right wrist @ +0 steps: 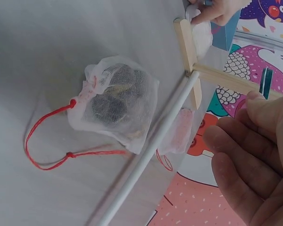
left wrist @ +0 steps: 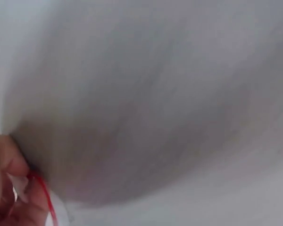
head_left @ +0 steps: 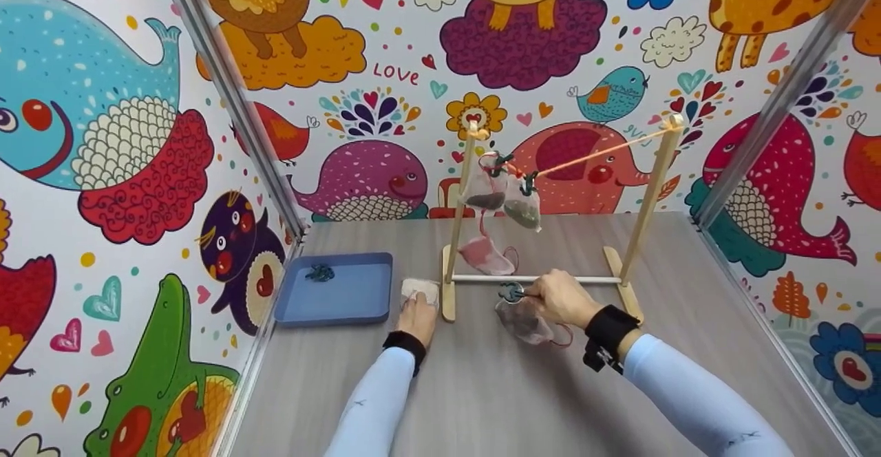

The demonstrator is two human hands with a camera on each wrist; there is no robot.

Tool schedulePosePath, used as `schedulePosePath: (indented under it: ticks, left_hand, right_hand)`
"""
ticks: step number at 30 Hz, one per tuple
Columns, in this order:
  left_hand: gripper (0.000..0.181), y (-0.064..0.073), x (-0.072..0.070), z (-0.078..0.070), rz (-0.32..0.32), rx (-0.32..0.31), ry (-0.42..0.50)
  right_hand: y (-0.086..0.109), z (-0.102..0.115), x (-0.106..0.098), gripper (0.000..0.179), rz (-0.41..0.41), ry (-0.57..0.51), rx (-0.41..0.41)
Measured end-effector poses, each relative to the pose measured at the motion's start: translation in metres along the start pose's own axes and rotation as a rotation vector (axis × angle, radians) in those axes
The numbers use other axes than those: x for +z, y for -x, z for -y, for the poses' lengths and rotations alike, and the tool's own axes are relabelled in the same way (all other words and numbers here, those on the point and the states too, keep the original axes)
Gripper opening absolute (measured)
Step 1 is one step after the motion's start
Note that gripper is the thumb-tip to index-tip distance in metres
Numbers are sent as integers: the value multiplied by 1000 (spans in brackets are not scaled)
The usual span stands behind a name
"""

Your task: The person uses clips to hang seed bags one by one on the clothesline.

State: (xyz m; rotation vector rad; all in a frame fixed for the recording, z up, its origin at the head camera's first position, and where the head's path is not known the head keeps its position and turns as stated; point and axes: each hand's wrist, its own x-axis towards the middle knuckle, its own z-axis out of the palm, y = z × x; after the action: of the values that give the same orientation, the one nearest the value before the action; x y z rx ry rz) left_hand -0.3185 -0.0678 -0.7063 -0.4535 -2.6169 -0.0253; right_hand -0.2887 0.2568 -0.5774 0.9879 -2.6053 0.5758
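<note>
The likeliest trouble lies with the right hand (head_left: pixel 564 299), whose thumb and fingertips pinch a dark green clip (head_left: pixel 511 292) while the other fingers stay loosely bent around nothing. The right wrist view shows the dark-filled bag (right wrist: pixel 125 99) lying on the worktop (head_left: pixel 468 402), apart from those fingers, so the clip does not carry it. If the clip bites only a thin fold of mesh, the weight inside could pull the bag free and drop it. Squeezed off-centre, the clip could also twist out of the fingertips.

The red cord (right wrist: pixel 37 162) lies in a wide loop beside that bag, and its far end runs close to the white rod (head_left: pixel 606 279); a quick lift could snag it there.

The left hand (head_left: pixel 418 319) is nearly closed, pinching the pale bag (head_left: pixel 420 290) just beside the foot of the rack (head_left: pixel 647 209). A careless sideways push could nudge the foot, and the frame looks light enough to shift.

Above, two hanging bags (head_left: pixel 523 213) crowd together near the left post, and the orange line (head_left: pixel 599 153) dips where they hang. More weight at that end could deepen the sag and let them slide into each other. The pink bag (head_left: pixel 486 256) sits low behind the rod, beneath them; whether it hangs or simply lies there, I cannot tell, so anything falling might land on it.
</note>
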Motion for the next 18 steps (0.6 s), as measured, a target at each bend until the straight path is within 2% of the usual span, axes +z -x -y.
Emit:
schedulePosePath:
  ticks: [2, 4, 6, 9, 13, 18]
  left_hand:
    - [14, -4, -5, 2, 8, 12, 2]
    - [10, -12, -17, 5, 35, 36, 5]
    - [7, -22, -33, 6, 86, 72, -4]
    - [5, -40, -63, 0, 120, 156, -7]
    - [11, -60, -105, -18, 95, 311, -9]
    - [18, -85, -164, -53, 65, 519, -44]
  right_hand:
    - [2, 0, -4, 18, 17, -15, 24]
    - [3, 0, -8, 16, 47, -35, 61]
    - [3, -1, -12, 13, 79, -52, 103]
    - [6, -6, -18, 12, 128, -38, 171]
    - [14, -17, -25, 10, 168, -1, 244]
    - [24, -34, -34, 9, 198, 41, 285]
